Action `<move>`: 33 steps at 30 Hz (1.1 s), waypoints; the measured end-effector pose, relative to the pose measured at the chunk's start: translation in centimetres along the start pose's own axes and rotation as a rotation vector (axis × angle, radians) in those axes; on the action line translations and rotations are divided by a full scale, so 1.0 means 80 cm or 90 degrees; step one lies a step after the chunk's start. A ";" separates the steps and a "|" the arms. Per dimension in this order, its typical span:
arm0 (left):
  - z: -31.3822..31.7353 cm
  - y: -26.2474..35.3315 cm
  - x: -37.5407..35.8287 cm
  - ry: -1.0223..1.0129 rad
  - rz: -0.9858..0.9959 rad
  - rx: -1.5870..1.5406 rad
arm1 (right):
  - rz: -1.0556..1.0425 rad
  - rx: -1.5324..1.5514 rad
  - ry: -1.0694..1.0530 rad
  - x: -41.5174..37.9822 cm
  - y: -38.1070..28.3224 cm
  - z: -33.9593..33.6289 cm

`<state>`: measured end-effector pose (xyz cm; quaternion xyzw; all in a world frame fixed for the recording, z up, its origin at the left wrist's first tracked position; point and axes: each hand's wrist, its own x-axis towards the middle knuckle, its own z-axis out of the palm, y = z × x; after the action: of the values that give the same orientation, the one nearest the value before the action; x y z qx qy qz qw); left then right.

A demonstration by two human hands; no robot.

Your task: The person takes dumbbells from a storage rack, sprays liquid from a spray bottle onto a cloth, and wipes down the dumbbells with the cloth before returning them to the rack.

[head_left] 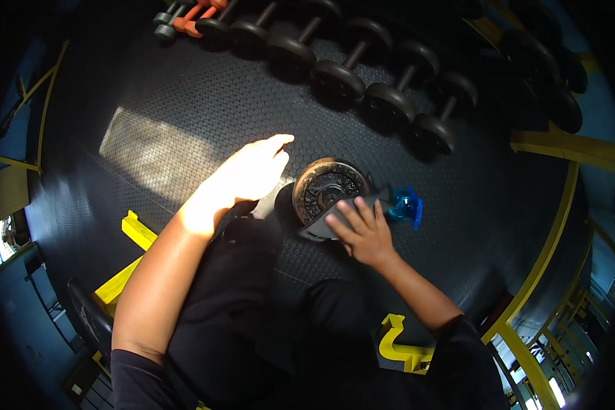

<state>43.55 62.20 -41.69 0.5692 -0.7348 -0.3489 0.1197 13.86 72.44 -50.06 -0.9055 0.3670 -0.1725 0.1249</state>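
A round iron weight (320, 179) with raised lettering and a worn, rusty-looking rim is on the floor in front of me. Across its lower right side lies a dark grey cloth (319, 229). My right hand (363, 234) rests on this cloth with its fingers spread, slightly blurred. Just beyond those fingers is a translucent blue bottle (404, 204) with a brighter blue end. Left of the weight, my left hand (249, 174) is washed out by sunlight. Its fingers stretch to the right, apart from the weight, and nothing shows in them.
Several black dumbbells (338, 80) stand in a row at the far side, with orange dumbbells (197, 19) and grey ones (165, 29) at its left end. Yellow metal frame parts (138, 231) are left, and a yellow bracket (398, 347) is near my right leg. Black textured matting (253, 89) covers the floor.
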 end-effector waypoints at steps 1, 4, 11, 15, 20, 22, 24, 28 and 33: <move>0.000 0.005 -0.003 -0.006 -0.001 -0.003 | -0.016 0.071 0.002 -0.003 0.011 -0.002; -0.001 0.035 -0.003 -0.240 -0.107 -0.077 | 0.147 0.287 0.038 0.007 0.002 -0.002; 0.064 0.077 -0.013 -0.489 -0.307 -0.017 | 0.490 0.813 0.208 0.067 0.019 0.003; 0.073 0.089 -0.017 -0.424 -0.298 0.013 | 0.779 1.322 0.276 0.031 0.028 0.055; 0.098 0.138 -0.036 -0.237 -0.065 0.270 | 0.886 0.782 0.063 -0.056 -0.032 0.070; 0.120 0.131 -0.037 -0.202 -0.019 0.317 | 0.913 0.728 0.119 -0.117 -0.044 0.158; 0.139 0.101 -0.039 -0.151 0.039 0.356 | 0.885 0.645 0.105 -0.094 -0.044 0.147; 0.135 0.094 -0.034 -0.115 0.088 0.356 | 0.826 0.543 0.090 -0.054 -0.038 0.135; 0.072 0.110 0.007 -0.216 0.039 0.322 | 0.885 0.540 -0.009 -0.018 -0.004 0.126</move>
<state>33.46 64.85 -40.31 0.4920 -0.8247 -0.2414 -0.1398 17.14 74.69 -59.46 -0.3477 0.7479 -0.1741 0.5381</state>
